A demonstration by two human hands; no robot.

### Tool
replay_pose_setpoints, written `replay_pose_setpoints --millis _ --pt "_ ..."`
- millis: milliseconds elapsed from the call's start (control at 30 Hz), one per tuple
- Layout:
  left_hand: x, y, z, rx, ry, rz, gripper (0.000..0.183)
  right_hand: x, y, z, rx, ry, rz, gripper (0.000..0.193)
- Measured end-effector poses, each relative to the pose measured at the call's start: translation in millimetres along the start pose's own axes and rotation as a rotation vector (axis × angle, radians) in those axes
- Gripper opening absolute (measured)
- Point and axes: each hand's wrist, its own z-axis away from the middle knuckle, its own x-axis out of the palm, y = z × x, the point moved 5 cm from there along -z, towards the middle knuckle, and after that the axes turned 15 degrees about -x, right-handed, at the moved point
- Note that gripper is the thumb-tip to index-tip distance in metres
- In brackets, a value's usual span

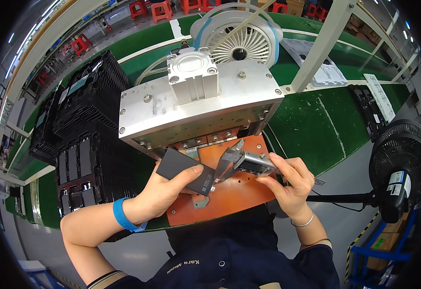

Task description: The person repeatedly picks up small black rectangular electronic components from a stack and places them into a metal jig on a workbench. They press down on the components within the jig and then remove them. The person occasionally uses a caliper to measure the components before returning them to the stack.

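My left hand (pixel 169 188) holds a flat, dark grey battery (pixel 180 163), thumb across its face and fingers underneath. Its connector end points toward the middle. A silver digital caliper (pixel 256 164) is gripped between the thumb and fingers of my right hand (pixel 292 184). The caliper's jaws lie at the battery's right edge; whether they touch it I cannot tell. Both things are above an orange base plate (pixel 242 192), in front of a metal press (pixel 145 113) with a square cylinder (pixel 193 79) on top.
Stacks of black trays (pixel 92 91) stand at the left, with flat dark pieces in the nearer trays (pixel 78 161). A white fan (pixel 239 41) sits behind the press. At right are a black fan (pixel 398 159) and more black trays (pixel 367 113) on the green bench (pixel 311 123).
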Motion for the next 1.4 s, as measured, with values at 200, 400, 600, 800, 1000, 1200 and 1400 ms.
replay_pose_setpoints --millis 200,400,600,800,1000,1200,1400 --pt "-1 0 -1 -0.012 -0.009 0.009 0.031 -5 -3 0 0.012 0.009 0.010 0.053" --pt "-3 -2 -3 -0.003 -0.061 0.029 0.028 -2 -9 0 -0.029 -0.020 -0.030 0.054" --pt "-3 -2 -1 0.003 -0.004 0.024 0.029 2 -11 -2 -0.033 -0.013 -0.047 0.054" --pt "-5 -3 -5 0.001 0.000 0.007 0.027 3 -8 -1 -0.051 -0.001 -0.033 0.054" --pt "-1 -1 -9 -0.004 0.008 0.027 0.025 3 -2 -1 -0.044 0.005 -0.039 0.053" --pt "-6 -6 1 0.045 -0.031 -0.055 0.026 -20 10 14 0.120 0.013 0.072 0.054" --pt "-34 61 116 0.869 0.249 -0.962 0.017 -67 135 71 0.482 0.114 0.065 0.044"
